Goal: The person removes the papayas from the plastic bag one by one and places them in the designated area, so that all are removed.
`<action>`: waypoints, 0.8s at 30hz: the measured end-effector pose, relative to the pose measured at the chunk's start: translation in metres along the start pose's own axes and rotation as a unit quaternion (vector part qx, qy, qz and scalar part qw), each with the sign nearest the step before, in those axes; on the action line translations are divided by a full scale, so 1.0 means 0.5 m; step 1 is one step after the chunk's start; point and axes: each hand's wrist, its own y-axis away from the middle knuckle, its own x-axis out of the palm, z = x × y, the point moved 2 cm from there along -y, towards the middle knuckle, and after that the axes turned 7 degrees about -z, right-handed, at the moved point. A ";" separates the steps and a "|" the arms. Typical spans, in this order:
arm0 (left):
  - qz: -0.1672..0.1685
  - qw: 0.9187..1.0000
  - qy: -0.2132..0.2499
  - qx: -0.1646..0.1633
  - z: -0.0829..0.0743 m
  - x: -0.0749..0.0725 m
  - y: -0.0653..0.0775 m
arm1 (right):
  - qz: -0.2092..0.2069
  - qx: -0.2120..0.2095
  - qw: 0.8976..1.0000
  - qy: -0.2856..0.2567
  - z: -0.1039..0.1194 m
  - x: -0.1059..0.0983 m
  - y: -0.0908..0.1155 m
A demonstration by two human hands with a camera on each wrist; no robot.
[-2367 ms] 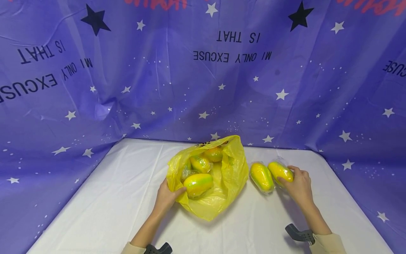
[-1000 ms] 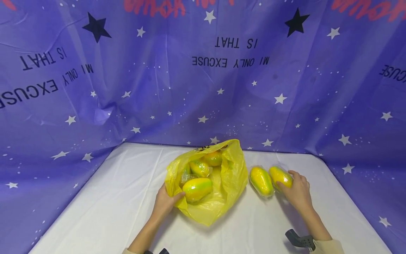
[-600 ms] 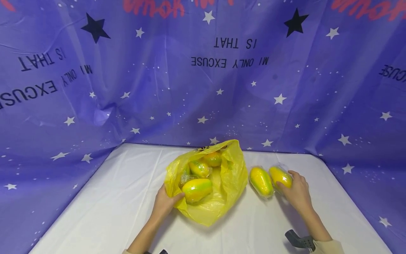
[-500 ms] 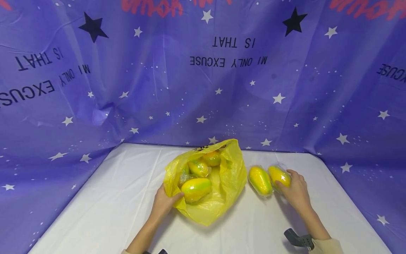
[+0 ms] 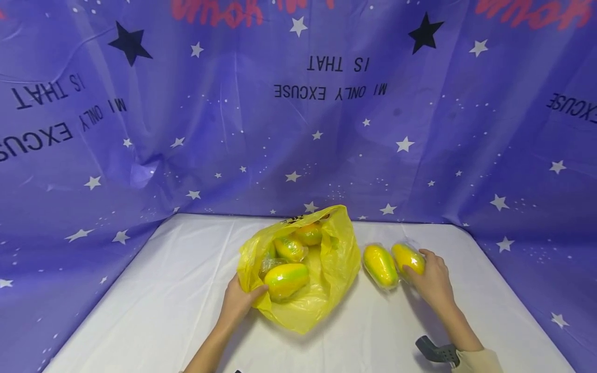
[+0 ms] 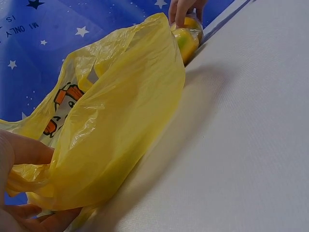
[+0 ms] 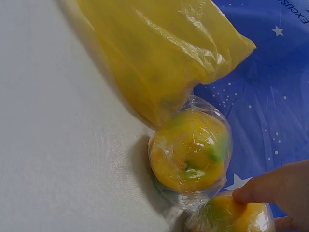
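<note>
A yellow plastic bag (image 5: 338, 264) lies with its mouth spread toward me. My left hand (image 5: 235, 301) grips the bag's left rim, thumb inside and fingers behind the film; the left wrist view shows the film bunched between them. Several yellow-green, mango-shaped fruits are inside, the nearest fruit (image 5: 286, 281) beside my thumb. Right of the bag lies a wrapped fruit (image 5: 380, 265) in clear film. Next to it, my right hand (image 5: 435, 280) holds another wrapped fruit (image 5: 408, 258) between thumb and fingers, low over the tabletop. In the right wrist view the two wrapped fruits nearly meet.
A white cloth (image 5: 154, 311) covers the table. Purple star-printed fabric (image 5: 289, 129) hangs behind it and along both sides. A dark wrist mount (image 5: 437, 351) sits at my right sleeve (image 5: 478, 361). The bag's right side stands close to the nearer loose fruit.
The head view has shifted slightly, so the scene sits a little farther left and lower. Both hands keep the same holds, and the bag and fruits look unmoved.
</note>
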 end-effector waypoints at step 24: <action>-0.001 1.000 -0.012 -0.001 0.006 -0.001 -0.004 | -0.102 -0.092 0.985 -0.107 0.094 -0.026 0.013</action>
